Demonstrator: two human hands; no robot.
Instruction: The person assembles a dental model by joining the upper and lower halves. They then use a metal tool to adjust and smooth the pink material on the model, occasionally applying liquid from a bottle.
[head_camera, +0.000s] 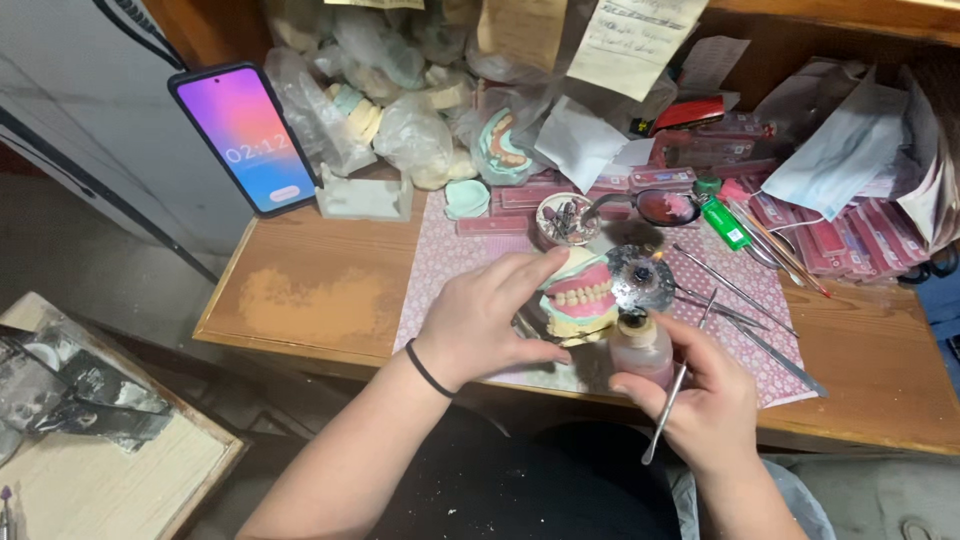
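Observation:
My left hand (482, 320) grips a dental model (580, 295) with pink wax gums and a row of teeth on a pale plaster base, held over the patterned mat (440, 270). My right hand (700, 390) holds a thin metal wax instrument (668, 415) that points down toward me. Just in front of that hand stands a small spirit lamp (640, 345) with pinkish liquid. A round metal disc (640, 278) lies behind the lamp, with a small flame-like glow near it.
Several metal hand tools (740, 300) lie on the mat at right. A green lighter (724, 222), a bur holder (566, 218), bagged plaster casts (410, 135) and pink wax boxes (830, 235) crowd the back. A lit phone (245, 135) leans at the left. A low side table (120, 470) stands at lower left.

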